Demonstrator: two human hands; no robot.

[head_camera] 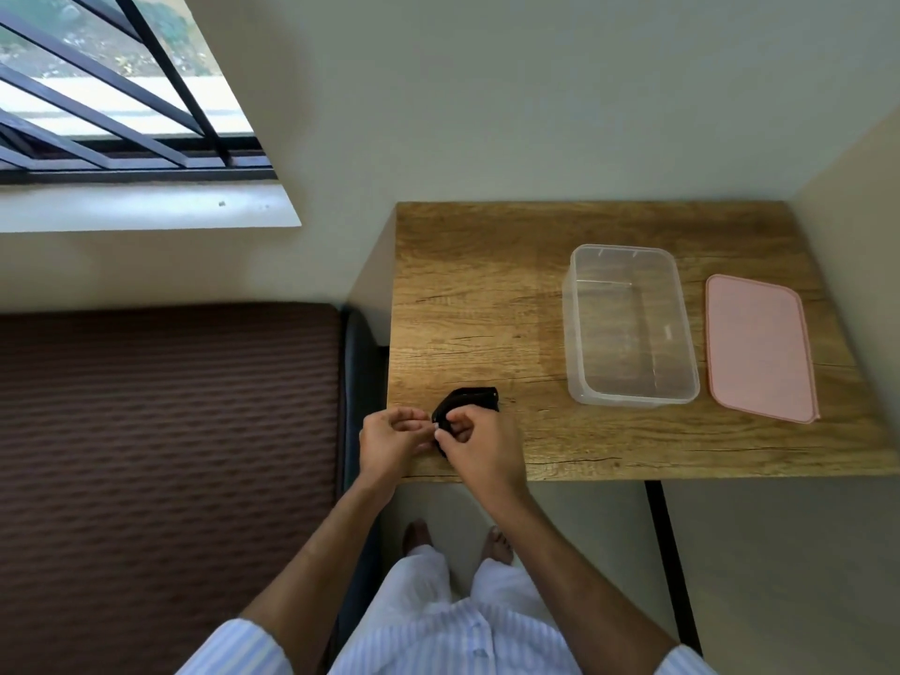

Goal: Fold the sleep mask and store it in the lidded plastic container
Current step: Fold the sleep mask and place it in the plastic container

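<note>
The black sleep mask (470, 398) is bunched at the front left corner of the wooden table (487, 294). My right hand (479, 445) covers its near part and pinches it. My left hand (389, 443) pinches the same spot from the left, fingertips meeting the right hand's. The clear plastic container (628, 324) stands open and empty to the right, about a hand's width away. Its pink lid (759, 345) lies flat on the table beside it, further right.
A brown ribbed mattress (165, 455) lies left of the table. Walls close the table at the back and right. A barred window (112, 99) is at the upper left. My feet show on the floor below the table's front edge.
</note>
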